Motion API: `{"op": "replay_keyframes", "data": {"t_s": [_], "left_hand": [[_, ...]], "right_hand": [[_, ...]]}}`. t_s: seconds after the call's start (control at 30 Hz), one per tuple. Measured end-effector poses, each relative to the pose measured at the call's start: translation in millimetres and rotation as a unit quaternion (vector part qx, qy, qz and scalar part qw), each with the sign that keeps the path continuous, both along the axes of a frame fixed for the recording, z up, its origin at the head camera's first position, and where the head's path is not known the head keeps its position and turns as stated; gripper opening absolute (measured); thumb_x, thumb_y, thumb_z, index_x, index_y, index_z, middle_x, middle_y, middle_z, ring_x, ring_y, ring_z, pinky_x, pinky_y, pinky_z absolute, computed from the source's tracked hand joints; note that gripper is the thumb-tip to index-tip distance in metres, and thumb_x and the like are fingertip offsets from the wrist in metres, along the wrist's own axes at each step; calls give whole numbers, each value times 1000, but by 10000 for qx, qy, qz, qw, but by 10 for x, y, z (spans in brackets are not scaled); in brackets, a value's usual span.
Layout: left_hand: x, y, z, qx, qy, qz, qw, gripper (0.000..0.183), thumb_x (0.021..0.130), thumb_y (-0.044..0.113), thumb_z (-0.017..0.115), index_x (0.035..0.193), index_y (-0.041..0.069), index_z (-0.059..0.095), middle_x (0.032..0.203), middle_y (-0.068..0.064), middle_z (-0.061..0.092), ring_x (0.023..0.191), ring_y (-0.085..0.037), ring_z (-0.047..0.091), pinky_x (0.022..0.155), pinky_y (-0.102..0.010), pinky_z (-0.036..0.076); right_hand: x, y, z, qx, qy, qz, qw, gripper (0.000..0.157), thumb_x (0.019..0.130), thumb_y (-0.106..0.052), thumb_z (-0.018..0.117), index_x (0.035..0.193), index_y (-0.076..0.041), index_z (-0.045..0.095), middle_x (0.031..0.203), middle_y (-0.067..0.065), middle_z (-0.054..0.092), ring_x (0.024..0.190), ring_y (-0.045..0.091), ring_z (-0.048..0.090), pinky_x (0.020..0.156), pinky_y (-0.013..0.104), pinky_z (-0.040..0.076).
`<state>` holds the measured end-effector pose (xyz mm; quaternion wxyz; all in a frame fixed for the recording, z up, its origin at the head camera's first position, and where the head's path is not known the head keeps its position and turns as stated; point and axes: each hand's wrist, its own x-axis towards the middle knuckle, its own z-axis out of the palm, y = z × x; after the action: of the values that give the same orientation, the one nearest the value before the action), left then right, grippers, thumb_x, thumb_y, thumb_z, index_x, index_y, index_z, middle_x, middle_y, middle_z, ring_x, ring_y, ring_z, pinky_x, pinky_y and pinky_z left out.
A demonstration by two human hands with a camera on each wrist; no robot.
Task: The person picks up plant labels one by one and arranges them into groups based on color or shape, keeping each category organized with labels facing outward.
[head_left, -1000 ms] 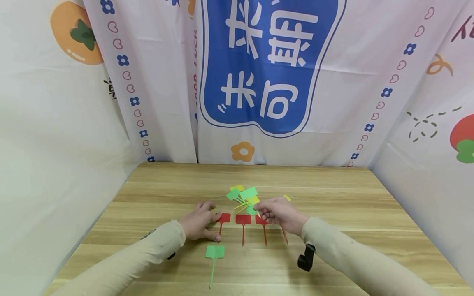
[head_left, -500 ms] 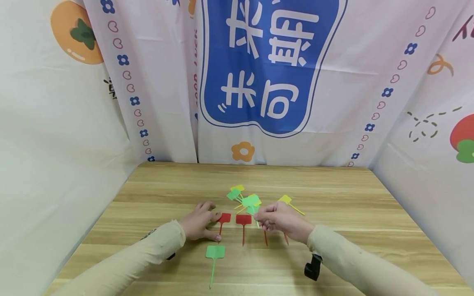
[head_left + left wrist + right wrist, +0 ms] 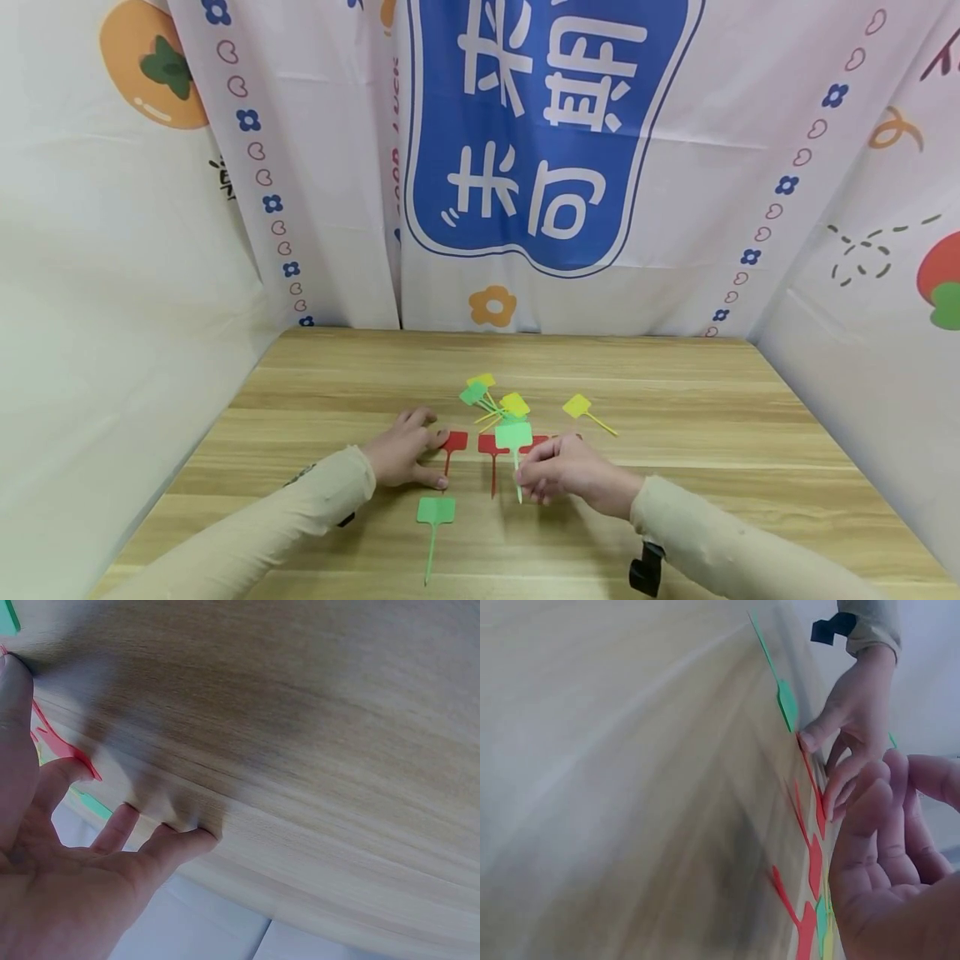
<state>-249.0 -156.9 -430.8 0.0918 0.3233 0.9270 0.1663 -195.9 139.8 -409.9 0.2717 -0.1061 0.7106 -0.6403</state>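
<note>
White cloth [image 3: 337,208], softly creased and printed with fruit, flowers and a blue panel [image 3: 540,142], is hung around the tabletop [image 3: 712,400], which is surfaced in pale, streaked wood grain. Beige sleeves [image 3: 720,533], wrinkled at the cuffs, are stretched over the wood. The left grip [image 3: 405,450] is spread and grasps nothing; the leftmost red tag [image 3: 454,442] is touched at its flat head by the forefinger. In the right grip [image 3: 573,475] a green tag [image 3: 513,435] is pinched by its slim stem, its rectangular head held in front of the row of four red tags. Another green tag [image 3: 436,510], smooth and plastic-looking, is laid nearer the person. Behind the row, green and yellow tags [image 3: 515,405] are heaped with crossed stems, and a yellow tag [image 3: 577,407] is set apart at right.

By the left wrist view, the thumb is shown at the red stem's end. By the right wrist view, a third red stem is revealed, covered by the right grip in the head view; the pinched tag's face is mostly hidden there by curled fingers.
</note>
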Motion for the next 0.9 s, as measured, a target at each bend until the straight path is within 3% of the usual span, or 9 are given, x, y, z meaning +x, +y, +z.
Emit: {"op": "replay_keyframes", "data": {"t_s": [0.2, 0.4, 0.57, 0.9], "left_hand": [[1, -2, -4, -1, -13, 10, 10000, 80, 79, 48, 79, 137, -2, 54, 143, -27, 36, 127, -49, 34, 99, -59, 37], [0, 1, 1, -50, -14, 7, 10000, 80, 79, 49, 79, 137, -1, 54, 143, -27, 37, 127, -48, 35, 99, -58, 37], [7, 8, 15, -67, -19, 24, 10000, 80, 80, 49, 79, 138, -1, 54, 143, -27, 36, 127, -49, 34, 100, -58, 37], [30, 25, 62, -98, -99, 79, 9999, 78, 81, 45, 79, 138, -2, 53, 144, -27, 36, 127, -50, 33, 100, -59, 36]], "right_hand": [[141, -34, -68, -22, -298, 271, 9992, 25, 85, -8, 73, 94, 16, 68, 77, 16, 70, 61, 16, 63, 53, 24, 49], [281, -73, -129, 191, -691, 340, 9969, 19, 84, -9, 74, 90, 8, 72, 76, 14, 71, 56, 12, 63, 49, 20, 48], [319, -90, -190, 231, -996, 589, 9930, 19, 83, -11, 76, 90, 6, 74, 77, 15, 71, 55, 9, 64, 48, 18, 49], [351, -148, -185, 634, -1133, 552, 9900, 19, 81, -14, 78, 86, 4, 76, 70, 10, 71, 47, 6, 61, 42, 16, 45]]}}
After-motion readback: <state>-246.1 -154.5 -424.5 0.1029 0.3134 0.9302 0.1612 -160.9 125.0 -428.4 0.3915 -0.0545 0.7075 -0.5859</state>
